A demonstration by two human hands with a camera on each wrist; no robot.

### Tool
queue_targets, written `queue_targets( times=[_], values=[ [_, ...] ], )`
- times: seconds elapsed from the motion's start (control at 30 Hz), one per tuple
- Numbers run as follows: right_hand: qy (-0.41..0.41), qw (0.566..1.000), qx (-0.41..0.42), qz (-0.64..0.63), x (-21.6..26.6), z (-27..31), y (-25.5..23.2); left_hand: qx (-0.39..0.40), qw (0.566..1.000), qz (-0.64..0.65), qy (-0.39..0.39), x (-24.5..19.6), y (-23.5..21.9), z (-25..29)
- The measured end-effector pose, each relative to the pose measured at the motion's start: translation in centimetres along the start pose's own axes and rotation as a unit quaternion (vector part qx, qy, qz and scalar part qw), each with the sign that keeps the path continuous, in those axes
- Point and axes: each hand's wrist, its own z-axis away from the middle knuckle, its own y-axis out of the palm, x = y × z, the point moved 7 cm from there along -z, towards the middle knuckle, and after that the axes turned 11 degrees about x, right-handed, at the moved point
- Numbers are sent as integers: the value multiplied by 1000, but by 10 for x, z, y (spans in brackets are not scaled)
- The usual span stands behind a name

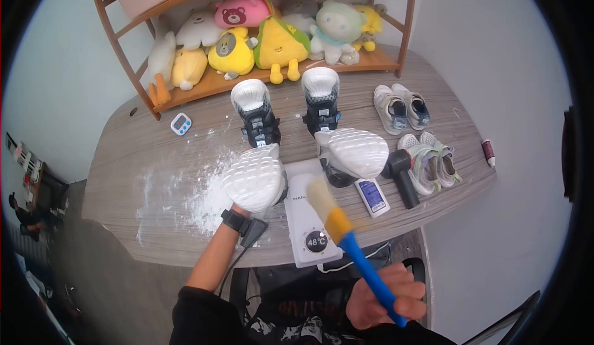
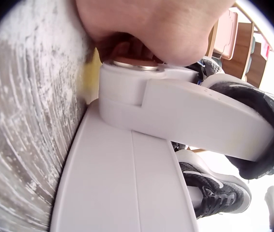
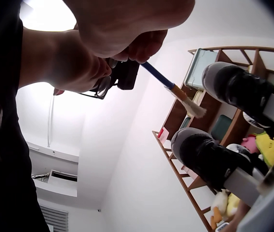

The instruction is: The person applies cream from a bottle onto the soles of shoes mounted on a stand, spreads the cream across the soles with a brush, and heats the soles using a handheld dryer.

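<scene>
My right hand (image 1: 385, 298) holds a paintbrush (image 1: 365, 268) by its blue handle, pale bristles pointing up and away. The bristles overlap a white shoe dryer (image 1: 303, 221) whose round display reads 48°C. My left hand (image 2: 156, 29) reaches under the front-left black shoe (image 1: 255, 178), whose white sole faces up; in the head view that sole hides the hand. The left wrist view shows its fingers curled close above the dryer's copper-coloured disc (image 2: 136, 63); I cannot tell what they grip. Another upturned shoe (image 1: 352, 153) sits front right, with two more shoes (image 1: 252, 107) behind.
White powder (image 1: 210, 187) is scattered on the wooden table left of the dryer. At right are a hair dryer (image 1: 403, 181), a white-and-blue box (image 1: 372, 196), two pairs of pale shoes (image 1: 402, 107) and a small tube (image 1: 488, 153). A timer (image 1: 180, 123) and shelf with plush toys (image 1: 281, 42) stand behind.
</scene>
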Motion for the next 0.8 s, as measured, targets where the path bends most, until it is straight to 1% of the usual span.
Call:
queue_targets(
  times=[0.03,0.07,0.1,0.17,0.33,0.4,0.43,0.5,0.53,0.57,0.67,0.7,0.77,0.8],
  values=[
    [-3,995,101,13,-3,-6,7,5,1000,-4,1,0,-7,3],
    [5,994,107,-33,-8,-8,4,10,1000,-7,2,2,-6,0],
    [7,993,111,-35,-8,-9,6,15,1000,-10,3,3,-8,-2],
    [96,978,158,95,-18,-9,16,26,1000,-17,3,6,-17,-1],
    [81,978,157,111,-34,-3,10,60,998,-38,4,13,-32,0],
    [-2,991,133,28,-28,-1,8,74,996,-47,7,15,-33,-2],
    [-2,991,134,27,-28,1,9,82,995,-52,8,17,-32,-2],
    [-50,996,65,31,-18,6,5,98,993,-63,12,15,-35,-4],
    [-44,994,19,102,-15,5,11,106,992,-68,14,14,-35,-7],
    [-44,994,20,102,-13,6,14,115,991,-73,16,14,-35,-7],
    [-29,988,-90,121,-6,14,4,140,986,-86,23,13,-33,-10],
    [-31,988,-89,121,-3,14,5,148,984,-91,26,14,-32,-12],
    [-33,986,-144,80,3,18,1,165,981,-101,31,12,-36,-9],
    [-47,987,-149,43,3,20,3,173,979,-106,33,13,-36,-9]
  ],
)
